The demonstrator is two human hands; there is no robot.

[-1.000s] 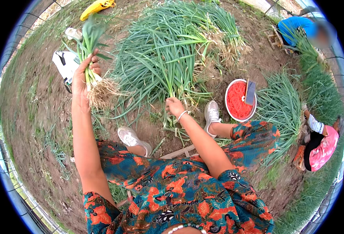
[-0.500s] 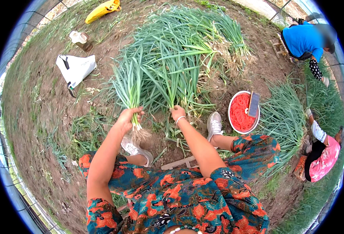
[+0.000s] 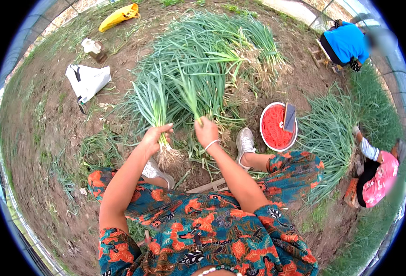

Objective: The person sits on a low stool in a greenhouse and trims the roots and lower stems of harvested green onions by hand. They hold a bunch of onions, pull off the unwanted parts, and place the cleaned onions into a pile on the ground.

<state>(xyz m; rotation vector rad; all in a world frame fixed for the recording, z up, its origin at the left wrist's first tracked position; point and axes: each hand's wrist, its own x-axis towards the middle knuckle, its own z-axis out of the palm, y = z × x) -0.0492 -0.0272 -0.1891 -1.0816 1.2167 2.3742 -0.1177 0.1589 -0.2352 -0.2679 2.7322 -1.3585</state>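
Note:
My left hand [image 3: 156, 137] is closed round the lower stems of a bunch of green onions [image 3: 154, 103]. Its leaves fan upward, and pale stems and stringy roots hang out below my fingers. To its right, my right hand [image 3: 207, 132] grips a smaller clump of green onions [image 3: 188, 97] close to the stem ends; the roots are hidden by the hand. Both hands are in front of a large heap of green onions [image 3: 200, 48] lying on the soil.
A white basin [image 3: 263, 140] of red rubber bands [image 3: 276, 129] stands right of my shoe, a phone [image 3: 290, 117] on top. More onions [image 3: 329, 131] lie beyond it. Two people work at right. A white bag [image 3: 95, 83], a jug [image 3: 96, 51] and a yellow bag [image 3: 119, 17] lie left.
My right hand has pulled a small clump up from the heap's near edge, slightly toward me. My left hand keeps its bunch. At upper right, the person in blue has drawn an arm in.

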